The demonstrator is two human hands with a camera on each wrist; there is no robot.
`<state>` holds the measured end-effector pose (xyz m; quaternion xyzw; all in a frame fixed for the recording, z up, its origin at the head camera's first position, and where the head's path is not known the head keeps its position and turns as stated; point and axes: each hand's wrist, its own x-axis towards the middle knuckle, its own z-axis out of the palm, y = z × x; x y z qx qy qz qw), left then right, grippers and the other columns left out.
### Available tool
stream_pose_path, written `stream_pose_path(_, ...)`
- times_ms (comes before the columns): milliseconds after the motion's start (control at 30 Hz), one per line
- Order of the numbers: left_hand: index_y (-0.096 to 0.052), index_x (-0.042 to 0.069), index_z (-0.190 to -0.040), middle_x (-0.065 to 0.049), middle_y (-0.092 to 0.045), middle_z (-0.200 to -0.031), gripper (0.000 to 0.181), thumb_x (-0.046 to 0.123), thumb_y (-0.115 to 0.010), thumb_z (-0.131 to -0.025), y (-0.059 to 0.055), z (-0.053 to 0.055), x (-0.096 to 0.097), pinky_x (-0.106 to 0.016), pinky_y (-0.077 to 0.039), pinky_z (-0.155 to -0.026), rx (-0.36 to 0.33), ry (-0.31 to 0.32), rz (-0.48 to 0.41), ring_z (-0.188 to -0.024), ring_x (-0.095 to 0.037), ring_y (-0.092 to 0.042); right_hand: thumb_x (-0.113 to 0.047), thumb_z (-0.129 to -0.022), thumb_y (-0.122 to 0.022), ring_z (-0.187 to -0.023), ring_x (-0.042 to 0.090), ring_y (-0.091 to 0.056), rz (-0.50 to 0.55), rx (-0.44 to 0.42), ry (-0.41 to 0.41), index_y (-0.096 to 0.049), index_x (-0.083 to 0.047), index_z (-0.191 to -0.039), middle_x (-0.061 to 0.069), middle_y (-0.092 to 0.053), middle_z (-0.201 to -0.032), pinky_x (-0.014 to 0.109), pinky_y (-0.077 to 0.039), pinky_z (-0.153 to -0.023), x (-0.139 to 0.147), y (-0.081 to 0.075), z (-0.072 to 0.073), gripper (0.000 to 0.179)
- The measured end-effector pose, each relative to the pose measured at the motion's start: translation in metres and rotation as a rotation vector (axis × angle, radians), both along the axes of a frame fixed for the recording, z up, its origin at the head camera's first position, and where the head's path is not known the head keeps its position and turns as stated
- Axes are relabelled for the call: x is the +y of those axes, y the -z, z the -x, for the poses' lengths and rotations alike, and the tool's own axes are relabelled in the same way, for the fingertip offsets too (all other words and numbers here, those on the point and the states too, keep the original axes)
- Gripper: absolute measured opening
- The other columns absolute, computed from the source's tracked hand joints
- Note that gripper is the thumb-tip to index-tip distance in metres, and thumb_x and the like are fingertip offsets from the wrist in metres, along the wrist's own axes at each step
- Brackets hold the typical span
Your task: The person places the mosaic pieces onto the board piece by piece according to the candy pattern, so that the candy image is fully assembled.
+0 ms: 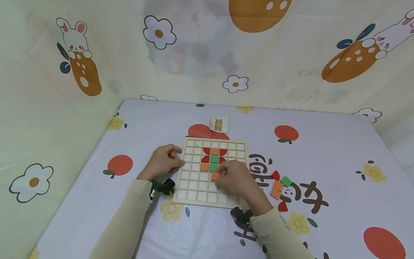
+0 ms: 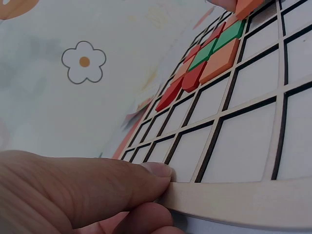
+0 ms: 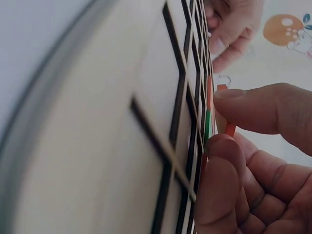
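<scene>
A wooden grid board (image 1: 191, 195) lies on the cloth, with red quarter-round, orange and green square tiles in its upper middle cells. My right hand (image 1: 234, 180) pinches an orange square tile (image 1: 215, 176) between thumb and fingers, just below the lower green tile (image 1: 214, 167). In the right wrist view that orange tile (image 3: 230, 127) shows edge-on between the fingertips. My left hand (image 1: 163, 162) holds the board's left edge, its thumb (image 2: 131, 183) on the rim and curled fingers below. The right hand covers part of the board's right side.
Right of the board lie loose tiles: orange squares (image 1: 276, 189), a green square (image 1: 286, 181) and red quarter-rounds (image 1: 283, 206). Behind the board is a small pattern card (image 1: 219, 124). A printed cloth (image 1: 155, 124) covers the table, and a patterned curtain (image 1: 197, 46) rises behind.
</scene>
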<state>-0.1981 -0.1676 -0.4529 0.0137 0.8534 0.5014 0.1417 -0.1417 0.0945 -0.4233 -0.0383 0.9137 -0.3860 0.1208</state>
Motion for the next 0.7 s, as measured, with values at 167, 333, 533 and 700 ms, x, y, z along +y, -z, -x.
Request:
stream_pose_path(167, -0.065, 0.002, -0.126, -0.007, -0.067, -0.085, 0.041, 0.010, -0.082, -0.089, 0.000, 0.000, 0.000, -0.027, -0.054, -0.061, 0.004, 0.003, 0.007, -0.065, -0.015, -0.064, 0.000, -0.075, -0.072, -0.071, 0.015, -0.055, -0.013, 0.031, -0.036, -0.076, -0.006, -0.093, 0.000, -0.061, -0.073, 0.028, -0.044, -0.061, -0.010, 0.000, 0.002, 0.020)
stream_pose_path(333, -0.065, 0.002, -0.126, -0.007, -0.067, -0.085, 0.041, 0.010, -0.082, -0.089, 0.001, 0.000, 0.000, -0.026, -0.054, -0.061, 0.002, 0.002, 0.008, -0.065, -0.015, -0.064, 0.001, -0.076, -0.074, -0.072, 0.014, -0.056, 0.008, 0.034, -0.042, -0.076, -0.003, -0.096, 0.000, -0.062, -0.074, 0.027, -0.045, -0.062, -0.016, 0.002, 0.002, 0.020)
stream_pose_path(533, -0.064, 0.003, -0.126, -0.007, -0.067, -0.086, 0.041, 0.010, -0.081, -0.090, 0.000, 0.000, 0.000, -0.026, -0.054, -0.061, -0.003, -0.001, 0.011, -0.065, -0.016, -0.063, 0.001, -0.078, -0.078, -0.072, 0.015, -0.056, 0.035, 0.018, -0.040, -0.077, -0.003, -0.099, 0.001, -0.063, -0.076, 0.027, -0.046, -0.062, -0.021, 0.001, 0.003, 0.022)
stream_pose_path(700, -0.065, 0.003, -0.126, -0.007, -0.067, -0.086, 0.041, 0.010, -0.081, -0.090, 0.000, 0.000, 0.000, -0.027, -0.054, -0.061, -0.005, -0.003, 0.018, -0.065, -0.016, -0.063, 0.001, -0.078, -0.080, -0.072, 0.015, -0.056, 0.032, 0.010, -0.042, -0.078, -0.004, -0.099, 0.001, -0.062, -0.075, 0.027, -0.046, -0.062, -0.025, 0.001, 0.003, 0.022)
